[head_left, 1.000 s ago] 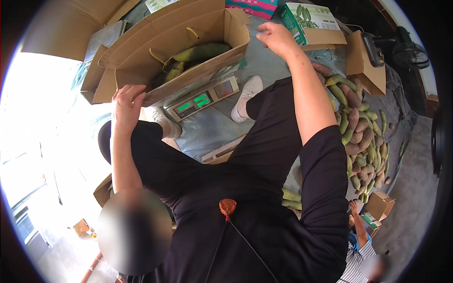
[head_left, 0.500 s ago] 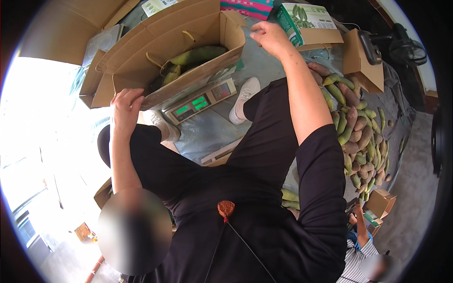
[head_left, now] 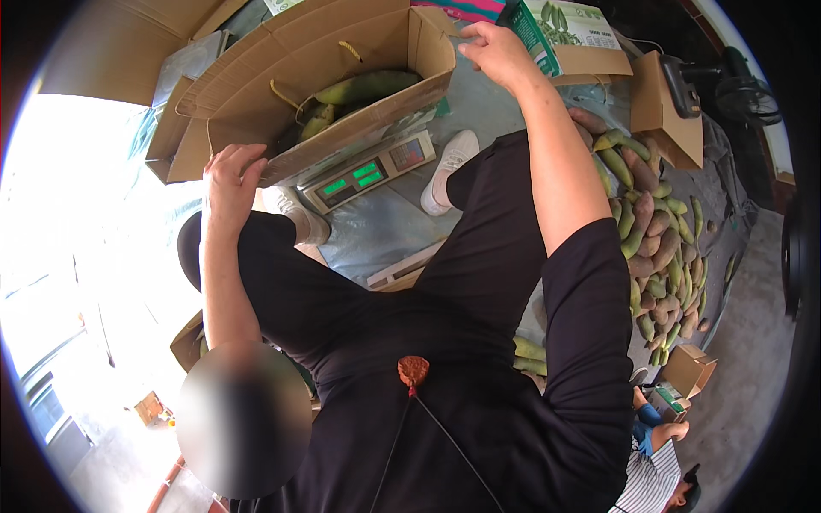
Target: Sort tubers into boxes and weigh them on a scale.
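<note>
Where the left hand rests: the left hand [head_left: 229, 175] is at the near left corner of a tall cardboard box [head_left: 316, 73], its fingers bent over the edge and its thumb close below them; they meet the cardboard, but I cannot tell whether they grip it.
Right hand: beyond the box's right end, the right hand [head_left: 500, 51] is raised with fingers loosely bent and a narrow gap to the thumb; nothing shows in its hold. Its fingertips are just beside a corner of the box's end flap, and I cannot tell whether they touch.
Box: between the two hands, uncovered at the top and set at a slant, above a digital scale [head_left: 372, 177] with lit green displays; where the two meet is hidden.
Inside the box: long green produce [head_left: 372, 87], lying low, with a yellow cord handle [head_left: 351, 51] on the far wall.
Wearer: seated, knees apart, in black clothes, with a reddish-brown pendant [head_left: 413, 371] on the chest; one white shoe [head_left: 451, 171] is near the scale's right end.
Right side: a pile of green and brownish produce [head_left: 658, 248] on dark sheeting, with a small brown carton [head_left: 671, 111] and a black fan [head_left: 753, 98] beyond it.
Lower right: another person in a striped shirt [head_left: 652, 479], beside a small carton.
</note>
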`<state>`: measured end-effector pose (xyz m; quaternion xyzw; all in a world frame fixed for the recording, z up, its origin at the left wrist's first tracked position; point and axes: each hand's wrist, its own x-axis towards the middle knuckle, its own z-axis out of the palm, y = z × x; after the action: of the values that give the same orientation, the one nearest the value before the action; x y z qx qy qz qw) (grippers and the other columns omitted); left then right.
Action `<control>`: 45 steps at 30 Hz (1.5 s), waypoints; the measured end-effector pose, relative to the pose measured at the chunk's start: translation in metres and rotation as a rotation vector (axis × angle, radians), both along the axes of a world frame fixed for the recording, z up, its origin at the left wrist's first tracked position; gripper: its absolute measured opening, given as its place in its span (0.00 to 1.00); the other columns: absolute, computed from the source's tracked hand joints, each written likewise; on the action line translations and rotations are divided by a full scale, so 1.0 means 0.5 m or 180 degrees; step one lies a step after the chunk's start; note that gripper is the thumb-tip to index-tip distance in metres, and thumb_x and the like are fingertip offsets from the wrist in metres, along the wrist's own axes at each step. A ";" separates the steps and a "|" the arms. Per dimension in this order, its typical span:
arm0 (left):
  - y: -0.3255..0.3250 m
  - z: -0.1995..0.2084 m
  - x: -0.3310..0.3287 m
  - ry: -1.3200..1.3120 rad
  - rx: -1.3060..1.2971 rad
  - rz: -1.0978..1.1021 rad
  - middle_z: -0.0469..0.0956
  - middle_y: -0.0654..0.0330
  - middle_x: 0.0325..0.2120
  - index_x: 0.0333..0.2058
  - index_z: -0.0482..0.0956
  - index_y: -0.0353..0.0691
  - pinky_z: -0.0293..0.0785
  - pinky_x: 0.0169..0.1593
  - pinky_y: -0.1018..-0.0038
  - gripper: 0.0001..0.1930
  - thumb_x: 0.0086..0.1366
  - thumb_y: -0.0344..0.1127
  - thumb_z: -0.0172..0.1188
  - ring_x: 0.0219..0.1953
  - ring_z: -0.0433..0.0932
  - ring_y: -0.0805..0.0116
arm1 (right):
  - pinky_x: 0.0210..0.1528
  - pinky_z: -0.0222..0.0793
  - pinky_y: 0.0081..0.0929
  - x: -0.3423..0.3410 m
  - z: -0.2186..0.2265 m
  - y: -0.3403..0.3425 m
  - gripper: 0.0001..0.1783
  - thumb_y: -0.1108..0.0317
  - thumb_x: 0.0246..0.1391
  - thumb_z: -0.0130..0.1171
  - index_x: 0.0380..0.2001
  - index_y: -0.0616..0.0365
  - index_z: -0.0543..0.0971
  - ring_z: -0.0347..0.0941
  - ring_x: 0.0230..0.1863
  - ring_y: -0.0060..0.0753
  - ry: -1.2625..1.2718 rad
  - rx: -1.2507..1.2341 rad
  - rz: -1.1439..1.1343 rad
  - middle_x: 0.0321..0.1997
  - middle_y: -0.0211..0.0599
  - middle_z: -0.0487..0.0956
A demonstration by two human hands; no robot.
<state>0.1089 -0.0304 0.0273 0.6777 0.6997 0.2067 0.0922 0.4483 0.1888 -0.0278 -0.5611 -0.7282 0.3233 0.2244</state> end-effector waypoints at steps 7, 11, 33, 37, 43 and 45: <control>0.002 0.003 0.005 0.0042 0.0010 -0.0037 0.79 0.57 0.29 0.33 0.80 0.37 0.69 0.43 0.67 0.09 0.51 0.29 0.60 0.36 0.77 0.58 | 0.32 0.68 0.27 -0.006 0.005 0.003 0.22 0.64 0.50 0.59 0.50 0.56 0.73 0.73 0.29 0.27 0.0338 -0.0259 0.0101 0.34 0.35 0.77; 0.004 0.004 0.006 0.0021 0.0004 -0.0053 0.79 0.57 0.29 0.33 0.80 0.37 0.69 0.43 0.67 0.09 0.52 0.29 0.60 0.35 0.77 0.58 | 0.33 0.68 0.27 -0.008 0.011 0.001 0.23 0.64 0.50 0.59 0.50 0.56 0.73 0.73 0.29 0.27 0.0376 -0.0297 0.0085 0.34 0.35 0.77; -0.013 0.075 -0.113 -0.0760 0.0276 0.1404 0.80 0.56 0.32 0.39 0.79 0.35 0.71 0.43 0.72 0.12 0.58 0.33 0.59 0.38 0.77 0.67 | 0.39 0.69 0.34 -0.030 0.016 0.018 0.26 0.45 0.43 0.60 0.32 0.59 0.81 0.76 0.37 0.41 -0.0657 -0.0623 0.0110 0.34 0.46 0.80; 0.005 0.045 -0.202 -0.0591 -0.0125 0.1364 0.79 0.52 0.31 0.38 0.78 0.32 0.71 0.42 0.71 0.14 0.58 0.37 0.60 0.36 0.77 0.65 | 0.38 0.69 0.37 -0.031 0.012 0.016 0.27 0.44 0.43 0.60 0.29 0.61 0.80 0.76 0.34 0.45 -0.0957 -0.0433 0.0226 0.30 0.49 0.79; 0.042 -0.011 -0.206 -0.0912 -0.1198 0.1144 0.78 0.54 0.24 0.31 0.79 0.29 0.70 0.38 0.71 0.21 0.59 0.48 0.58 0.30 0.75 0.68 | 0.48 0.69 0.37 -0.036 0.017 0.007 0.30 0.43 0.44 0.59 0.42 0.58 0.79 0.74 0.47 0.48 -0.1234 -0.0622 0.0271 0.43 0.49 0.78; 0.048 -0.014 -0.221 -0.0723 -0.1418 0.1079 0.75 0.58 0.20 0.29 0.78 0.29 0.69 0.34 0.71 0.21 0.59 0.47 0.58 0.26 0.72 0.71 | 0.51 0.67 0.41 -0.063 0.016 0.011 0.31 0.42 0.44 0.59 0.45 0.54 0.77 0.71 0.51 0.47 -0.1433 -0.0671 0.0335 0.48 0.47 0.76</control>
<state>-0.0015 -0.0063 0.0202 0.4868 0.8162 0.1350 0.2805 0.4167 0.1944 -0.0199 -0.6006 -0.7503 0.2755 -0.0203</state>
